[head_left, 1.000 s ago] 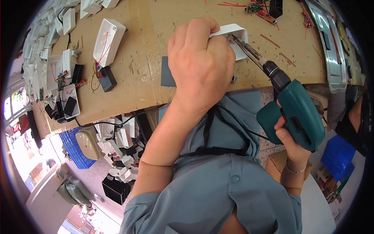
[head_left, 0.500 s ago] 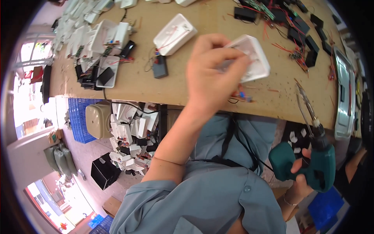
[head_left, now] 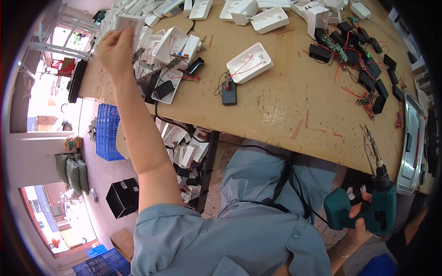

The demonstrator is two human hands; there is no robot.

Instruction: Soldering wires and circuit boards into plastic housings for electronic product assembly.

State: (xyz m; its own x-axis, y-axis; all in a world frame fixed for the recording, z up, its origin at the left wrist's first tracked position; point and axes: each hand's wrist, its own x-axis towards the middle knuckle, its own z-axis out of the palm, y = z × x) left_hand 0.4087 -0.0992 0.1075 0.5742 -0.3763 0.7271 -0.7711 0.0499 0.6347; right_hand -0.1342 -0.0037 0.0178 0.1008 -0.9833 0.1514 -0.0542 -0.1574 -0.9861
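My left hand [head_left: 115, 51] is stretched out to the far left, closed on a white plastic housing [head_left: 130, 20] that is partly hidden and blurred by motion. Below the table's front edge, at the lower right, my right hand [head_left: 360, 226] grips a teal pistol-shaped soldering gun [head_left: 381, 207]. Its thin metal tip and feed tube point up toward the table. Near the middle of the table lies an open white housing [head_left: 250, 63] with red wires inside, wired to a black box [head_left: 229, 94] beside it.
Piled housings [head_left: 175, 46], boards and black boxes crowd the left of the table [head_left: 271, 112]. More black boxes [head_left: 368, 80] with red wires and circuit boards lie at the right. A metal tray [head_left: 410, 142] stands at the right edge. White parts [head_left: 195, 152] fill a space below.
My left hand has swung far left with the white housing, from above the table's middle to the left pile. The right hand still holds the soldering gun in about the same place. The view has shifted.
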